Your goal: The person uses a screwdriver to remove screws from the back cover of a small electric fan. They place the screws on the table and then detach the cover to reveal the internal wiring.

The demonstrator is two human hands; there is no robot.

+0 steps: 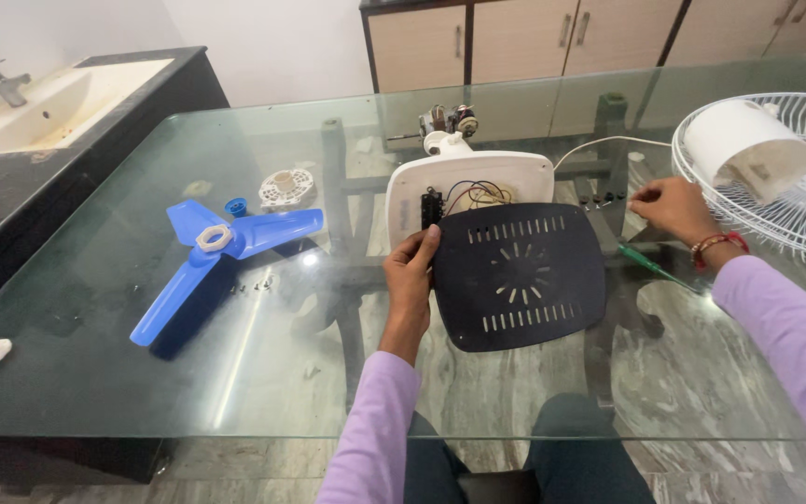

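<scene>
My left hand (409, 280) grips the left edge of the black vented cover (519, 276), lying partly over the white fan base (469, 187) with its wiring exposed. My right hand (672, 207) pinches at small screws (599, 199), far right. I judge the cover is mid-fitting; next needs alignment. Green screwdriver (650, 265) lies near; glass table (95, 355) is open left.

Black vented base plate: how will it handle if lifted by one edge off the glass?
The black plate looks thin and flat, so probably light and slightly flexible. The left hand grips only one edge; it may sag or pivot. On the glass table it likely slides easily.
</scene>
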